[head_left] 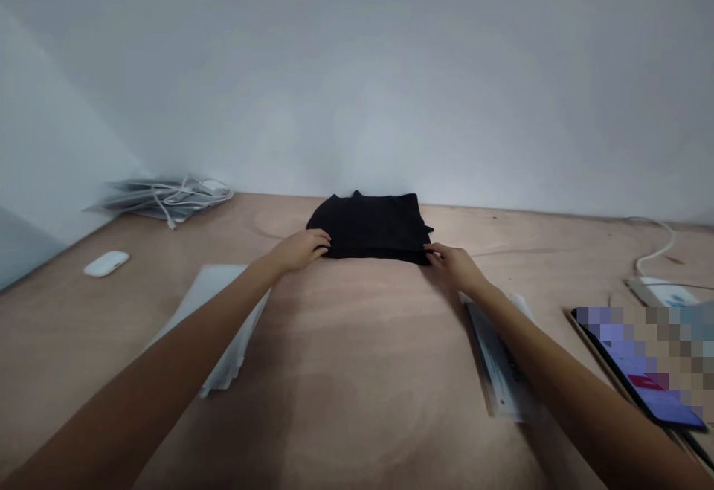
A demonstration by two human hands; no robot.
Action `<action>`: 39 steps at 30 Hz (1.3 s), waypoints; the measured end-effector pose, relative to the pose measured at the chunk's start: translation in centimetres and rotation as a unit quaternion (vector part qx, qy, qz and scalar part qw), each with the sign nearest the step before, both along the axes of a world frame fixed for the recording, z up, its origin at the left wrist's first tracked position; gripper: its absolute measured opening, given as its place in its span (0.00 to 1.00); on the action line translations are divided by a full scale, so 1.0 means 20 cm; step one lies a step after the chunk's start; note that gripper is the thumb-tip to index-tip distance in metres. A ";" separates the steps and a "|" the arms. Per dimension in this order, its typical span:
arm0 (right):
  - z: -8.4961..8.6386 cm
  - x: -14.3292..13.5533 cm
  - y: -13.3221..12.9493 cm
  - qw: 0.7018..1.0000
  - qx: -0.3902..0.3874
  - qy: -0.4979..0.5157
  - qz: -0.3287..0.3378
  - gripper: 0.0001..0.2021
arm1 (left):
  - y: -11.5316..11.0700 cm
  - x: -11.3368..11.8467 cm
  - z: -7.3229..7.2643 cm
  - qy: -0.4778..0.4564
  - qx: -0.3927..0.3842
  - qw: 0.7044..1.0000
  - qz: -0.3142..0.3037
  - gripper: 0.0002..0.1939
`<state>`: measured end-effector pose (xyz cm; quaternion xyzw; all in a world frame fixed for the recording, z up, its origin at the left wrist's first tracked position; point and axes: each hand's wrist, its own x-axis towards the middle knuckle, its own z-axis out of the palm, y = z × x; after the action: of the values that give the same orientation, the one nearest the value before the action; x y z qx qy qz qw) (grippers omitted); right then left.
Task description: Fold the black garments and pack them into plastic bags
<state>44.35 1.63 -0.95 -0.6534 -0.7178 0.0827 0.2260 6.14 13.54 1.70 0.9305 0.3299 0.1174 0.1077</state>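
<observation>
The left hand (304, 248) and right hand (451, 263) each grasp a near corner of the flat, black fabric piece (371, 222), toward the back of the brown wooden table (357, 371). They seem to be squaring its edge; moving it calls for even tension.

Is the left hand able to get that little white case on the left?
Probably yes: nothing seems to stand between the left hand and the white case, but its fingers would have to leave the black cloth first.
</observation>
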 end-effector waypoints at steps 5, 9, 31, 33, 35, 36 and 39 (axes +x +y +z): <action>0.01 -0.05 -0.06 0.999 0.043 0.015 -0.029 0.17 | -0.08 0.00 0.07 -0.022 0.056 0.998 0.021 0.14; 0.05 -0.05 -0.28 0.997 0.067 0.029 0.016 0.18 | -0.27 -0.07 0.16 -0.033 0.088 0.995 -0.018 0.12; 0.23 -0.05 -1.19 0.968 -0.084 0.007 0.237 0.17 | -1.29 -0.31 0.21 -0.031 -0.147 0.988 -0.021 0.14; 0.29 -0.06 -1.20 0.973 -0.113 0.054 0.193 0.14 | -1.29 -0.33 0.25 -0.036 -0.190 0.980 0.038 0.11; 0.32 -0.09 -1.17 0.977 -0.129 0.100 0.138 0.12 | -1.25 -0.32 0.26 -0.052 -0.191 0.976 0.089 0.11; 0.32 -0.10 -1.13 0.979 -0.128 0.117 0.110 0.12 | -1.21 -0.30 0.26 -0.060 -0.185 0.975 0.106 0.12; 0.28 -0.13 -0.94 0.986 -0.106 0.126 0.039 0.14 | -1.03 -0.23 0.25 -0.059 -0.179 0.975 0.118 0.14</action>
<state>41.66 -17.25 4.65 -0.6294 -0.6957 0.2491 0.2405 1.62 -7.12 6.76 0.8419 0.4463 0.1227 0.2775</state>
